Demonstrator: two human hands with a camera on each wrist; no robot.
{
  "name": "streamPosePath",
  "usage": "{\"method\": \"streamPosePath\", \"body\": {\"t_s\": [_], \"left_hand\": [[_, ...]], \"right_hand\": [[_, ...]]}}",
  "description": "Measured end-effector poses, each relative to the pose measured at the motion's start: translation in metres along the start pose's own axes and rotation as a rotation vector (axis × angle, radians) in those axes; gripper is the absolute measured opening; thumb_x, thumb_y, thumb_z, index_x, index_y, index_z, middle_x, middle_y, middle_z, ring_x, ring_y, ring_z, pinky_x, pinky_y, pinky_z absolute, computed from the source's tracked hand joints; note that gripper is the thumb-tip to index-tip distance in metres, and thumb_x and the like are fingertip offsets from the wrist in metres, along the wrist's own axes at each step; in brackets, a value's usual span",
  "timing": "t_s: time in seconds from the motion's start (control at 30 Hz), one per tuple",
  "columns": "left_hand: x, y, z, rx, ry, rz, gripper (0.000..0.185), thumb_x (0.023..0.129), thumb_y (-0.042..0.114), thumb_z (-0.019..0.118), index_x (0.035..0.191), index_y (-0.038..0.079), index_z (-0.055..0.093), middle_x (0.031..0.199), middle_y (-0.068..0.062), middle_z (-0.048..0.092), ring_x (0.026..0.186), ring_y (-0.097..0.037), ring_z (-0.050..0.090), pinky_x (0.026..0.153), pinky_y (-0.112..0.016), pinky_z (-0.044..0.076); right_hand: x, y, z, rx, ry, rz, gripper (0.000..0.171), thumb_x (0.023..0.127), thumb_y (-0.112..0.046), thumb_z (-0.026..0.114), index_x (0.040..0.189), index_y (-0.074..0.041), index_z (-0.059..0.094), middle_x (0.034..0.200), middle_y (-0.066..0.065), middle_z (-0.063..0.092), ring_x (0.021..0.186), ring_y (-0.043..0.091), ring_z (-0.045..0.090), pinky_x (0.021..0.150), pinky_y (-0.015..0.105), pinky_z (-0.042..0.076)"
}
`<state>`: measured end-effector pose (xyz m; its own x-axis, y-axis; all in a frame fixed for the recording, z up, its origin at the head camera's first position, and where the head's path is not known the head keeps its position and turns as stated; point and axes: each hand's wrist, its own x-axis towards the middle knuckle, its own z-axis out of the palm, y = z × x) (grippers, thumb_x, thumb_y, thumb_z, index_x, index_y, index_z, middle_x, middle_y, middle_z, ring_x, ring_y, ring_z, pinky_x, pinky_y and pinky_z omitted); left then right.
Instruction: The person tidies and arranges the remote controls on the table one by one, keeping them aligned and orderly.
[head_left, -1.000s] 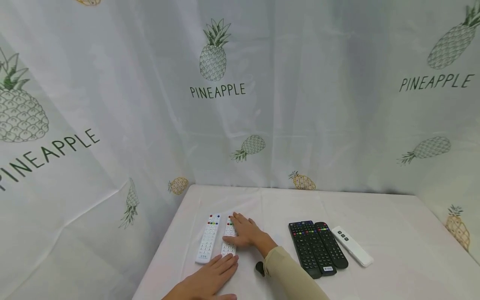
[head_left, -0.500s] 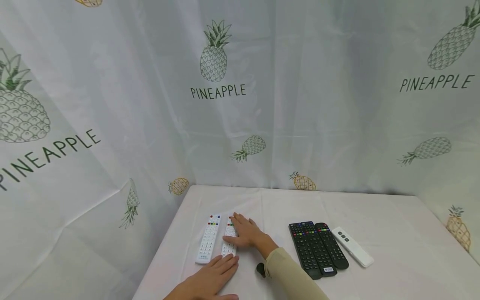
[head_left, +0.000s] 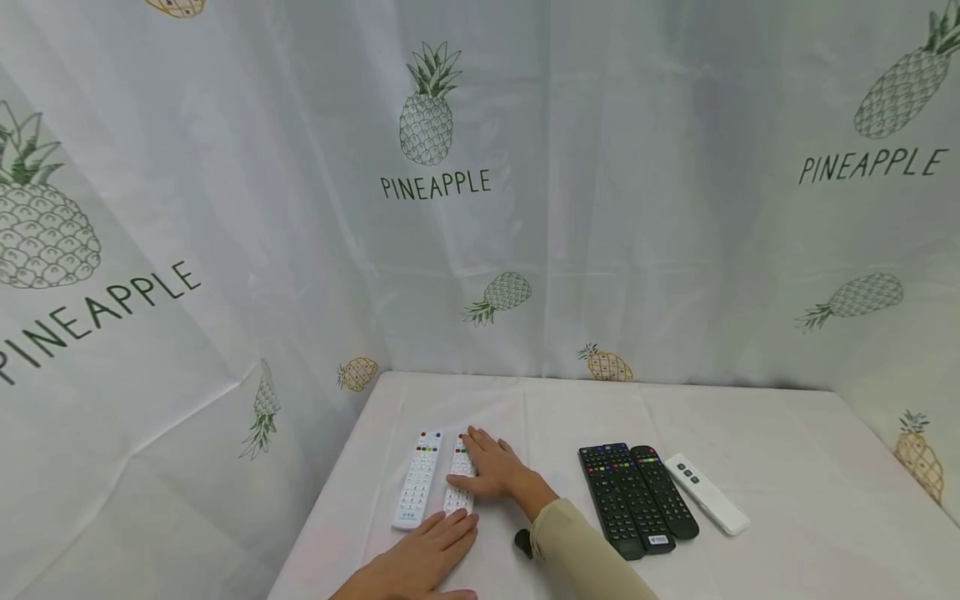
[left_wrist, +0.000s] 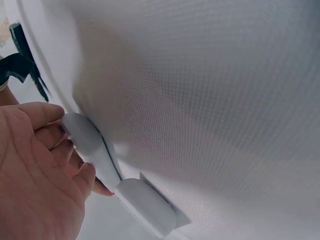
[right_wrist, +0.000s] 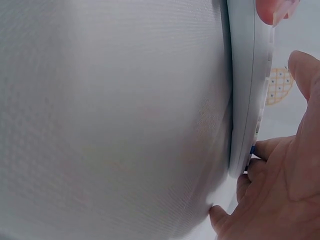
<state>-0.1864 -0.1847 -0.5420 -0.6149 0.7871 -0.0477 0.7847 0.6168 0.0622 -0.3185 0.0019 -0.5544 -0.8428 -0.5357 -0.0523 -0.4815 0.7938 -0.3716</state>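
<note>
Two white remotes lie side by side on the left of the white table (head_left: 750, 433). My right hand (head_left: 491, 467) rests flat on the right white remote (head_left: 457, 498), its thumb laid across the buttons and its fingers reaching along the far end. The left white remote (head_left: 417, 479) lies bare beside it. My left hand (head_left: 420, 558) is flat on the table, fingertips at the near ends of the remotes. In the left wrist view the left hand's fingers (left_wrist: 55, 145) touch a remote end (left_wrist: 90, 145). In the right wrist view the remote's edge (right_wrist: 245, 90) sits against my right hand (right_wrist: 285, 200).
Two black remotes (head_left: 618, 496) (head_left: 663, 492) and a slim white remote (head_left: 705, 492) lie together right of centre. A pineapple-print curtain (head_left: 435, 183) hangs close behind and to the left of the table. A small black piece (head_left: 522, 542) sits by my right sleeve.
</note>
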Motion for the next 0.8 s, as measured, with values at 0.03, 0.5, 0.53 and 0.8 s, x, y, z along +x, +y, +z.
{"method": "streamPosePath", "body": {"t_s": [0.03, 0.5, 0.53, 0.8], "left_hand": [[0.0, 0.0, 0.0, -0.004, -0.002, -0.003, 0.076, 0.102, 0.063, 0.029, 0.153, 0.006, 0.036, 0.161, -0.007, 0.032, 0.149, -0.026, 0.03, 0.112, -0.049, 0.036], [0.005, 0.002, 0.004, -0.013, 0.015, -0.021, 0.08, 0.101, 0.066, 0.024, 0.153, 0.007, 0.035, 0.162, -0.007, 0.03, 0.15, -0.027, 0.027, 0.112, -0.052, 0.035], [0.005, 0.002, 0.004, -0.009, 0.019, -0.018, 0.08, 0.101, 0.065, 0.025, 0.154, 0.007, 0.034, 0.162, -0.008, 0.03, 0.15, -0.027, 0.027, 0.112, -0.052, 0.036], [0.004, 0.005, 0.004, -0.031, 0.044, -0.015, 0.075, 0.102, 0.062, 0.031, 0.155, 0.009, 0.032, 0.163, -0.009, 0.028, 0.151, -0.028, 0.025, 0.113, -0.053, 0.033]], "right_hand": [[0.0, 0.0, 0.0, -0.001, 0.0, 0.001, 0.091, 0.091, -0.073, 0.042, 0.157, -0.011, 0.027, 0.165, 0.005, 0.022, 0.153, 0.024, 0.021, 0.119, 0.053, 0.025], [-0.002, 0.004, 0.001, 0.016, 0.035, -0.017, 0.092, 0.091, -0.072, 0.042, 0.157, -0.009, 0.028, 0.165, 0.008, 0.022, 0.153, 0.026, 0.021, 0.119, 0.054, 0.024], [-0.003, 0.004, 0.001, 0.02, 0.04, -0.016, 0.092, 0.091, -0.072, 0.042, 0.156, -0.009, 0.028, 0.165, 0.008, 0.022, 0.152, 0.026, 0.021, 0.119, 0.055, 0.024], [-0.011, 0.006, 0.001, 0.034, 0.06, -0.029, 0.092, 0.091, -0.071, 0.043, 0.156, -0.008, 0.028, 0.165, 0.009, 0.021, 0.152, 0.027, 0.022, 0.118, 0.055, 0.025]]}}
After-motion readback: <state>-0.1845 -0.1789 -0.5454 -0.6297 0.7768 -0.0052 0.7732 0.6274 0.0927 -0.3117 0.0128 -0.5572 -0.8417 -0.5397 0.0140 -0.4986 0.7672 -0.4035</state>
